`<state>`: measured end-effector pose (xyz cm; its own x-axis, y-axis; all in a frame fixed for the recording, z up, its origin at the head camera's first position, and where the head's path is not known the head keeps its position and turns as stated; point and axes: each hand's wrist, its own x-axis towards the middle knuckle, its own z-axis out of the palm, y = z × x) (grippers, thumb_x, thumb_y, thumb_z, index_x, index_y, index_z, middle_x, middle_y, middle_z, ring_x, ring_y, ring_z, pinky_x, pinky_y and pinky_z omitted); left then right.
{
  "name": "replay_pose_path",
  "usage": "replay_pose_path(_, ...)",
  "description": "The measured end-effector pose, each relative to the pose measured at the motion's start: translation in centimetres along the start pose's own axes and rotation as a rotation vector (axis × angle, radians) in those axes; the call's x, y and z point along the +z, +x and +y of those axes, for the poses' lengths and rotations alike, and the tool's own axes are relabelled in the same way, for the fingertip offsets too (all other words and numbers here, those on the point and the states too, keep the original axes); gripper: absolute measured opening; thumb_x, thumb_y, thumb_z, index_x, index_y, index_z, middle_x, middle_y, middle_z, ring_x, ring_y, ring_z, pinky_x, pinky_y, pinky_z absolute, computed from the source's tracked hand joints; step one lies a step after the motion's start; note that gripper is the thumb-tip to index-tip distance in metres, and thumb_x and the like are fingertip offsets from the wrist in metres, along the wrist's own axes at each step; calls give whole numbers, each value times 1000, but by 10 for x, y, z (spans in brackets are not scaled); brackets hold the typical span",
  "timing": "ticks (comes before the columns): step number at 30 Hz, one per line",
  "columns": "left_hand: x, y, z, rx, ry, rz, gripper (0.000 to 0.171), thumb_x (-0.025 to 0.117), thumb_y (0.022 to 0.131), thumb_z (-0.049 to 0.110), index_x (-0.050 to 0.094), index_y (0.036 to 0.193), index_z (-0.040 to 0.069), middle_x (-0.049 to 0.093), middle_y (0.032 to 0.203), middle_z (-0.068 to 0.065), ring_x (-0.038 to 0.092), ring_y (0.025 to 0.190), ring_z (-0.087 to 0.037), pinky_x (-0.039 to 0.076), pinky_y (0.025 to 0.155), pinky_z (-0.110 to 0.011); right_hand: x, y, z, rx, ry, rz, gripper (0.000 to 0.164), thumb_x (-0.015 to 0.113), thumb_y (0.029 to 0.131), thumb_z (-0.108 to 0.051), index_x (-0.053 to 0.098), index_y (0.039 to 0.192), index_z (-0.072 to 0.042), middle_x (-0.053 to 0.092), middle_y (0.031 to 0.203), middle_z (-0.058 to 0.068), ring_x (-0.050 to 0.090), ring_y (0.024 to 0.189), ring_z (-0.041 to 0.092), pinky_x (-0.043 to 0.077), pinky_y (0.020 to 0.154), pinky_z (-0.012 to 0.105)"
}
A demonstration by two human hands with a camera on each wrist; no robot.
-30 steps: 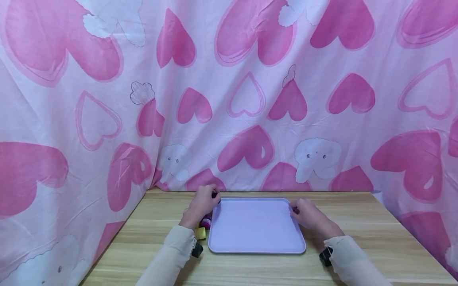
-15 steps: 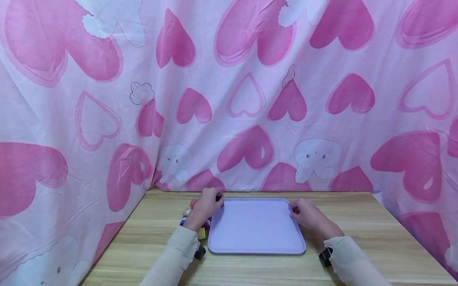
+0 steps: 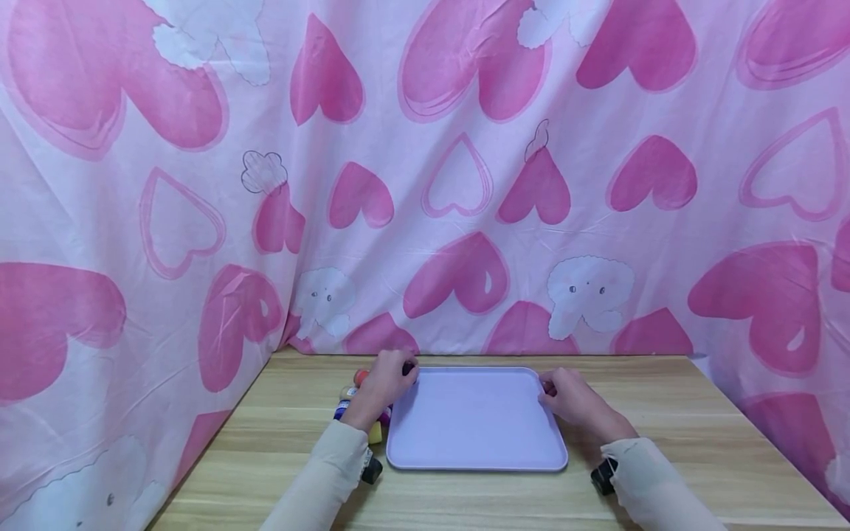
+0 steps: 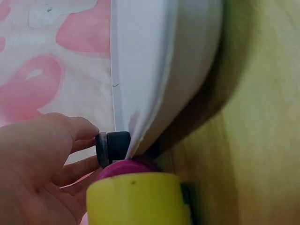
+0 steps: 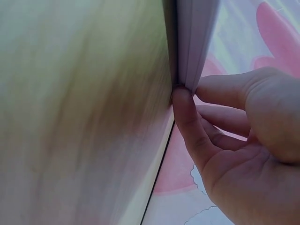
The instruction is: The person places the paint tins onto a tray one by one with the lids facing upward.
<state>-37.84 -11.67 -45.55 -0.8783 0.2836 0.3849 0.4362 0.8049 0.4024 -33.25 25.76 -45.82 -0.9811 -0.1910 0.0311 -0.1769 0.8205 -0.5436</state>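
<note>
In the lower centre, the right hand [image 3: 569,392] pinches the right edge of the pale tray [image 3: 474,422], probably steadying it; at its upper-left corner, the left hand [image 3: 383,378] pinches a black cylinder [image 4: 112,144]. The tray lies on a wood-grain bench [image 3: 491,500] before heart-printed cloth [image 3: 458,96].

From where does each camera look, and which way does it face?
Head: on the head, facing forward and down at the tray; left hand, right hand, sleeves show.
Left wrist: on that wrist, facing the black object; left hand shows.
Right wrist: on that wrist, facing the tray's edge; right hand shows.
Head and left wrist share the black object.
</note>
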Motion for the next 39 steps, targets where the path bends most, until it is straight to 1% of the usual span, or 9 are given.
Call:
replay_pose_path(5,0,-3,-4,47,-24,38,18,73,99,4,79,115,-1,81,108,-16,78,105,-31,66,89,-44,0,-1,-1,14,7,-1,10,73,99,0,78,107,-5,69,86,3,60,79,18,60,70,30)
replay_pose_path(7,-2,-5,-6,54,-33,49,21,71,100,4,78,119,1,81,110,-16,78,97,-30,66,85,-43,0,-2,-2,24,14,1,16,74,98,-1,78,114,-3,71,89,3,61,81,18,62,73,31)
replay_pose_path(11,-11,-9,-9,35,-55,60,27,70,102,6,78,127,8,82,109,-11,70,79,-18,63,74,-35,0,-4,-2,59,28,-7,27,76,98,-3,76,125,-1,72,93,4,62,82,19,64,76,32)
replay_pose_path(13,-17,-11,-12,14,-60,63,26,70,102,7,79,126,7,82,108,-10,67,79,-16,63,76,-36,-1,-4,-2,73,32,-9,28,76,98,-4,76,126,0,73,95,5,63,83,19,64,77,33)
replay_pose_path(16,-24,-14,-16,-11,-48,75,18,71,103,11,82,116,5,80,101,-7,67,86,-16,63,84,-39,-2,-5,-3,73,28,-7,28,76,99,-4,75,126,2,74,97,7,63,83,19,64,77,34)
replay_pose_path(20,-33,-17,-23,-29,-41,77,14,70,104,13,80,98,6,72,83,-2,61,78,-17,60,79,-39,-2,-5,-3,60,17,-3,27,75,99,-3,74,125,5,74,97,8,64,83,19,64,78,35)
replay_pose_path(23,-38,-19,-30,-38,-32,77,15,70,103,11,77,90,8,68,78,0,58,75,-16,57,76,-37,-2,-4,-3,58,9,-1,26,75,99,-3,74,124,5,74,97,8,64,83,19,64,78,35)
replay_pose_path(32,-50,-28,-51,-140,-74,22,12,70,99,7,80,105,3,79,97,-7,70,90,-20,63,88,-45,-1,-2,-1,74,21,-7,21,73,100,-2,73,120,4,71,94,7,62,83,19,61,73,32)
replay_pose_path(39,-57,-31,-65,-237,-108,8,18,67,103,10,80,114,4,79,109,-10,70,102,-25,60,100,-52,-1,1,-1,104,21,-19,25,74,100,-3,73,123,4,72,98,8,64,85,20,64,79,34)
